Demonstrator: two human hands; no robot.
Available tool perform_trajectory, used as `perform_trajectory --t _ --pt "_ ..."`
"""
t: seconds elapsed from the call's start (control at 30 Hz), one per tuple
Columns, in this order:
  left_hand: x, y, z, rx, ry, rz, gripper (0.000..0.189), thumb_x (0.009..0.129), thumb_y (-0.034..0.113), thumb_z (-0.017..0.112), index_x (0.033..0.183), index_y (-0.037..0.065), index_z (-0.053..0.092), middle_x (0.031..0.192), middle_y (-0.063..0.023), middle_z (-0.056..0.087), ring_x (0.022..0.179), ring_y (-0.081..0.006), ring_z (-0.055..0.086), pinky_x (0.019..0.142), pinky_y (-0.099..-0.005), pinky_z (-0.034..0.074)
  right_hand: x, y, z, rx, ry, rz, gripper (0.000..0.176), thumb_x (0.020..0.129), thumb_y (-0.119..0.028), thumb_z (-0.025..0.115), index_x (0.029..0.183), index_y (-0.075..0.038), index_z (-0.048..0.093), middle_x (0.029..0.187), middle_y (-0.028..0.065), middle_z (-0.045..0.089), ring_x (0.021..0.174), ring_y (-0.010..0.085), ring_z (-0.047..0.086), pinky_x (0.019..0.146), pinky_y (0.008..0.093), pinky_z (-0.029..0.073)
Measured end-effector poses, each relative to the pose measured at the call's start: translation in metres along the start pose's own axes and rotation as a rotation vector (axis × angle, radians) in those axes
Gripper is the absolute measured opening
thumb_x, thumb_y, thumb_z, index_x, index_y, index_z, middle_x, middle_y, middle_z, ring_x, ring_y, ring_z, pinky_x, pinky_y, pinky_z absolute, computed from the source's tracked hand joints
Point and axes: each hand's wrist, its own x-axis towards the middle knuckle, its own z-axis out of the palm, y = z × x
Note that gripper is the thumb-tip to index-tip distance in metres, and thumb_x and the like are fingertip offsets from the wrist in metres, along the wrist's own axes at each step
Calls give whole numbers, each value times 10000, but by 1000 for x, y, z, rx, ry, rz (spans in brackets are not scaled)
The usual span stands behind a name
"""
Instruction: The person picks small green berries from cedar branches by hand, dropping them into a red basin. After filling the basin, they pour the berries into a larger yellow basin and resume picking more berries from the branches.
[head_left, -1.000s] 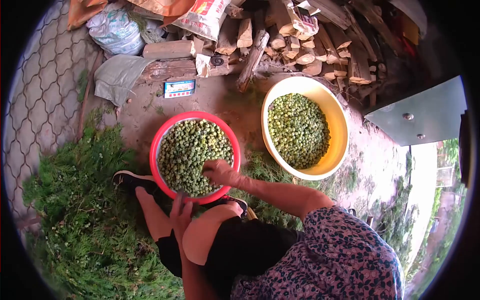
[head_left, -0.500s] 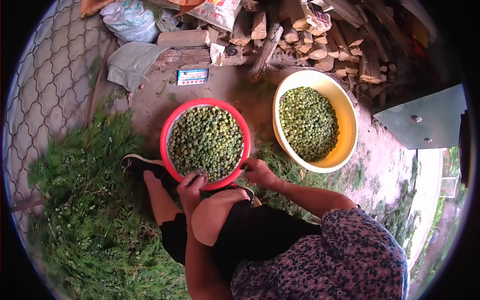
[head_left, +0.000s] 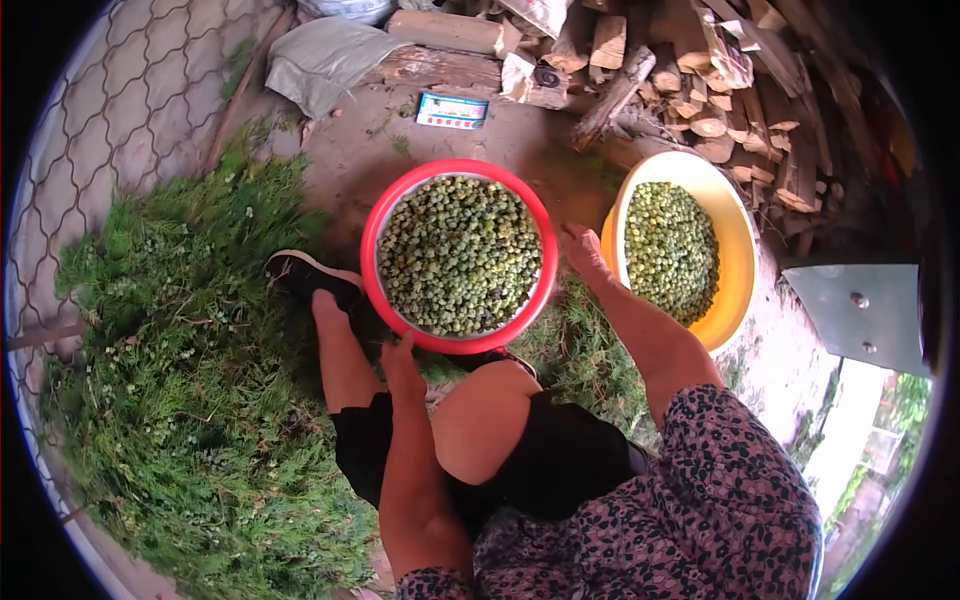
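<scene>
A red-rimmed basin [head_left: 548, 285], heaped with small round green seed cones [head_left: 458, 255], stands on the ground in front of my knees. My left hand [head_left: 402, 366] is just below its near left rim, fingers close together; the dark, blurred fingertips sit right at the rim. Beside the right rim is my right hand [head_left: 586, 252], its fingers loosely stretched and slightly bent, with nothing visible in them. That hand is in the gap between the red basin and a larger yellow basin [head_left: 738, 290], which holds more of the same green cones.
Cut evergreen sprigs [head_left: 180, 430] cover the ground at left and lie under the basins. Split firewood [head_left: 715, 120] is stacked at the back right. Behind the red basin lies a blue-and-white packet [head_left: 452, 111]. A grey metal panel [head_left: 860, 310] juts in at right. My shoe [head_left: 310, 280] is beside the basin.
My left hand has left the cones inside the near rim and dropped to the outside. My right hand has moved up along the basin's right side. The whole view has shifted.
</scene>
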Motion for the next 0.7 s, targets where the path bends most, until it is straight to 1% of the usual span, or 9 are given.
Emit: perform_trajectory --t 0.07,0.1,0.13,0.17,0.43,0.53,0.6,0.63,0.7 --pt "12 -24 -8 48 -128 190 447 782 180 572 1198 82 440 1055 -20 492 961 -158 443 790 -350 340 18 3 9 78 -20 65 213 766 -187 524 901 -39 597 831 186 592 811 347 566 716 391 433" --pt "18 -26 -7 45 -122 190 447 782 180 572 1198 82 440 1055 -20 492 961 -158 443 790 -350 340 27 11 16 63 -23 52 242 769 -172 527 956 -30 588 788 147 590 732 248 543 663 347 433" --pt "18 -20 -3 6 -64 7 465 785 180 568 1218 93 426 1070 -16 487 971 -158 436 798 -375 333 32 14 23 49 -26 40 279 772 -156 529 1010 -21 580 745 107 588 652 149 521 610 302 433" --pt "18 -16 0 -31 -5 -177 483 787 179 565 1238 104 412 1084 -11 481 982 -159 429 806 -400 326 37 18 29 182 -62 126 275 782 -144 520 1019 -18 579 817 77 604 721 129 514 658 283 427" --pt "22 -24 -5 -209 24 -220 515 799 109 541 1282 107 364 1056 -32 488 960 -176 469 807 -393 362 55 37 54 129 -57 134 290 811 -189 526 1057 -43 578 861 57 611 763 131 527 700 286 426" --pt "31 -29 -11 -314 -38 -195 482 795 75 535 1253 98 385 1023 -41 501 919 -190 498 780 -387 400 48 12 47 -18 -98 299 311 804 -260 552 1053 -77 587 801 62 616 722 145 541 678 298 437" --pt "37 -31 -12 -384 -88 -171 468 789 56 533 1235 93 396 1008 -45 508 893 -198 513 762 -384 421 41 4 46 -67 -44 321 388 748 -392 576 1014 -112 612 846 132 632 827 279 601 741 365 448" --pt "39 -33 -12 -407 -65 -161 437 778 35 538 1197 83 422 981 -50 514 871 -202 520 747 -383 435 36 -1 46 27 -27 291 398 700 -383 649 999 -122 630 791 78 642 740 211 607 712 336 455" --pt "40 -36 -13 -432 -39 -151 407 767 15 544 1158 73 448 954 -55 520 850 -205 527 733 -381 449 27 -11 41 61 -24 301 376 685 -353 673 979 -121 639 752 58 633 699 178 595 688 316 454"
